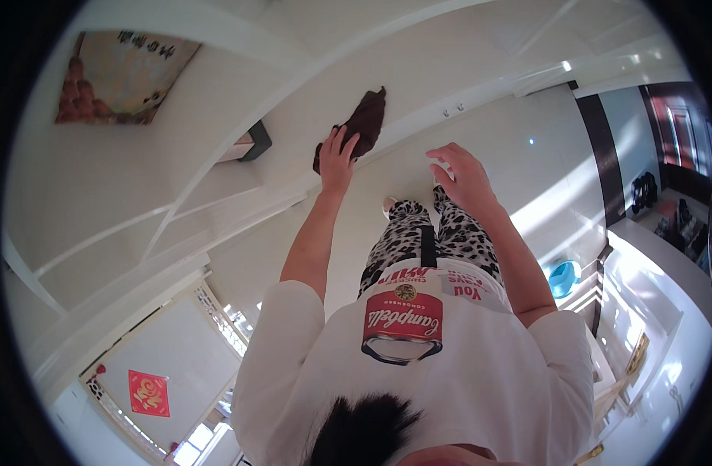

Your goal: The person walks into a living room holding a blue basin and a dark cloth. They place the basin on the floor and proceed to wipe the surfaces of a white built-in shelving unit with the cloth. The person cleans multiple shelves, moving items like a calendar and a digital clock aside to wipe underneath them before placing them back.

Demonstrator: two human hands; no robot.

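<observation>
My left hand [337,162] lies over a dark brown cloth [367,119], its fingers bent down onto the fabric. Bunched up, the cloth rests on a white cabinet top [426,76] near the front edge, and one pointed corner sticks out at the far end. Part of it is hidden under my fingers. To the right, my right hand [462,175] hangs in the air in front of the cabinet, holding nothing, with fingers loosely curled and apart.
White shelving [216,192] curves along the left, with a dark-edged box [256,141] in one compartment. A picture panel [123,78] bearing writing is at upper left. Two small knobs [452,109] project from the cabinet front. A blue basin [564,278] stands at right, and shoes [644,192] lie farther off.
</observation>
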